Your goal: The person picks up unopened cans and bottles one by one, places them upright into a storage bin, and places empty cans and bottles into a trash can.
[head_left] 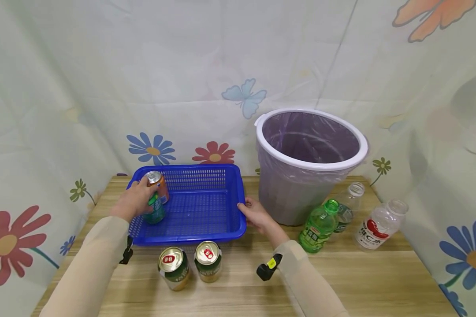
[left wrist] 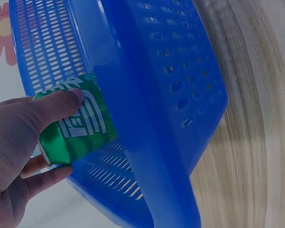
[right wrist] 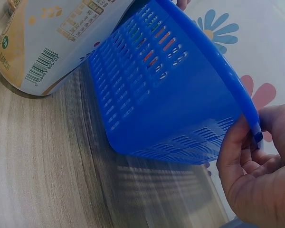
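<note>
A blue plastic basket (head_left: pixel 198 215) with slotted walls sits on the wooden table. Inside its left end, my left hand (head_left: pixel 139 197) grips a green can (head_left: pixel 154 212); the left wrist view shows the thumb across the can's (left wrist: pixel 80 118) printed side. Right behind it in the basket stands an orange can (head_left: pixel 163 190) with a silver top. My right hand (head_left: pixel 258 214) pinches the basket's right rim, thumb on one side and fingers on the other, as the right wrist view shows. Two gold-topped cans, one on the left (head_left: pixel 173 268) and one on the right (head_left: pixel 208 262), stand before the basket.
A grey bin (head_left: pixel 289 193) with a white rim and a plastic liner stands right of the basket. Beside it are a green bottle (head_left: pixel 318 226), a clear bottle (head_left: pixel 347 204) and another clear bottle with a red-and-white label (head_left: pixel 377 231). A patterned curtain hangs behind the table (head_left: pixel 254 295).
</note>
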The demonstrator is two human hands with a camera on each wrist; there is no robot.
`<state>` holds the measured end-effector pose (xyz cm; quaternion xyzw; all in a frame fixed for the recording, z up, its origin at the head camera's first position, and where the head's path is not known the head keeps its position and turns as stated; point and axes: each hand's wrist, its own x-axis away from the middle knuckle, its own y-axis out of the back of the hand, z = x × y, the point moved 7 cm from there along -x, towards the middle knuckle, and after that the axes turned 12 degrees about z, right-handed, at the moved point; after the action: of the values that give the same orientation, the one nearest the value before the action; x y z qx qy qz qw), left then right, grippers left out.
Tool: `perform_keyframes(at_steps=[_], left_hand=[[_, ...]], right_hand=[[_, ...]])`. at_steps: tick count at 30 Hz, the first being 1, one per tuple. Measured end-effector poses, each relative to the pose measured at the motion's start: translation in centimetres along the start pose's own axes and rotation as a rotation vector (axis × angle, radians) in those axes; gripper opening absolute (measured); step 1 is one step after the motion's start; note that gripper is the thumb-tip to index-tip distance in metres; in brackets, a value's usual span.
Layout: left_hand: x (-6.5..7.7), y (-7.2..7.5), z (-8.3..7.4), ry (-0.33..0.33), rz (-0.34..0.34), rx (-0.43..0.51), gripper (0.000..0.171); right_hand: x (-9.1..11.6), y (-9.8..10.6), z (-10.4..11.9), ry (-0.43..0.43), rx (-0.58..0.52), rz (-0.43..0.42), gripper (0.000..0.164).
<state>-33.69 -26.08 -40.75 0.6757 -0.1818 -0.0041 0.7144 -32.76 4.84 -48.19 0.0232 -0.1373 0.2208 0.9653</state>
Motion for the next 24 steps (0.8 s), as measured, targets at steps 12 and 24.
perform_keyframes(at_steps=[12, 24], left_hand=[[0.1, 0.0, -0.2, 0.012, 0.012, -0.001, 0.07], [0.5, 0.3, -0.2, -0.007, -0.009, 0.008, 0.068]], right_hand=[[-0.2, 0.1, -0.2, -0.02, 0.002, 0.002, 0.03], [1.8, -0.9, 2.0, -0.014, 0.018, 0.055, 0.036]])
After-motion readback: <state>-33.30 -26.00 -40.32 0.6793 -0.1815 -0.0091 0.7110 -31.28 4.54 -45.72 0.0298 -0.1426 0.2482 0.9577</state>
